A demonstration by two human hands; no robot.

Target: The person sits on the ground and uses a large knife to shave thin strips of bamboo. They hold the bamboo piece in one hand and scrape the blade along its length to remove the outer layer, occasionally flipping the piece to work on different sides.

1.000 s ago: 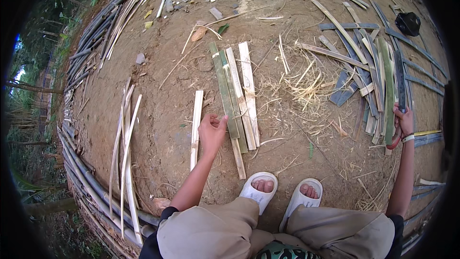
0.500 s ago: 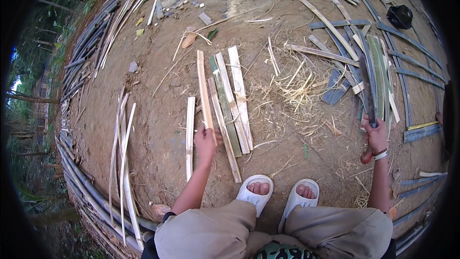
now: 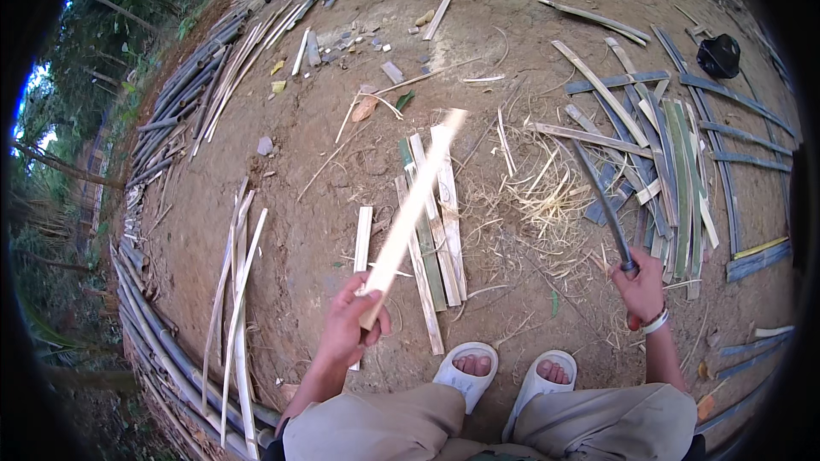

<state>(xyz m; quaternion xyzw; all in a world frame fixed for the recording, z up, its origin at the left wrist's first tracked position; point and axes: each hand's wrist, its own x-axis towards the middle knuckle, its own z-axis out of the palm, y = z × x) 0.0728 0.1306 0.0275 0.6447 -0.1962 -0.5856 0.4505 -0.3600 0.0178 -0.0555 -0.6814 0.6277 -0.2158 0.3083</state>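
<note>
The left hand (image 3: 352, 324) gripped a pale bamboo slat (image 3: 412, 218) at its near end, fingers wrapped tight around it; the slat rose blurred above a row of split slats (image 3: 436, 230) on the dirt ground (image 3: 325, 171). The right hand (image 3: 642, 288) had its fingers closed round the handle of a dark knife (image 3: 605, 205), blade pointing away. White sandals (image 3: 465, 369) stood just below the slats.

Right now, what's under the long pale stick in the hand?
Under the raised bamboo strip in the left hand lie more split bamboo strips side by side on the dirt ground. The parts right beneath it are covered.
</note>
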